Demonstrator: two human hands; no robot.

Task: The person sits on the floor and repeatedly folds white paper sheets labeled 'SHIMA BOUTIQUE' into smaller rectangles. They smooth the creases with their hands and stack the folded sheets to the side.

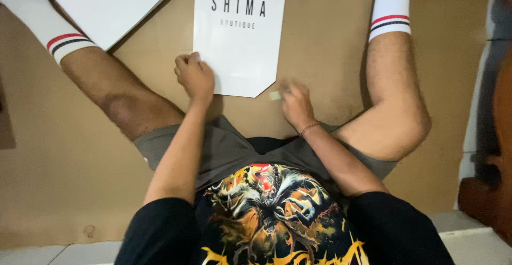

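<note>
- Sat on a brown cardboard sheet (320, 46) spread over the floor, legs apart, white striped socks (391, 9) at the far corners.
- Lay flat between the legs: a white paper bag (237, 41), printed face up, its near end folded to a blunt point.
- Pressed down on the bag's near left edge: left hand (194, 75), fingers curled into a loose fist, nothing gripped inside it as far as could be seen.
- Rested at the bag's near right corner: right hand (295, 100), blurred, fingers bunched narrow; seemingly pinching or touching a small pale piece (274, 95), perhaps tape or a glue stick, though too smeared to tell.
- Judged to be at the stage of closing or creasing the bag's bottom fold.
- Called for next, by that reading: holding the left edge steady while fixing the folded tip down.
- Lay far left, apart: a second white bag (109, 3).
</note>
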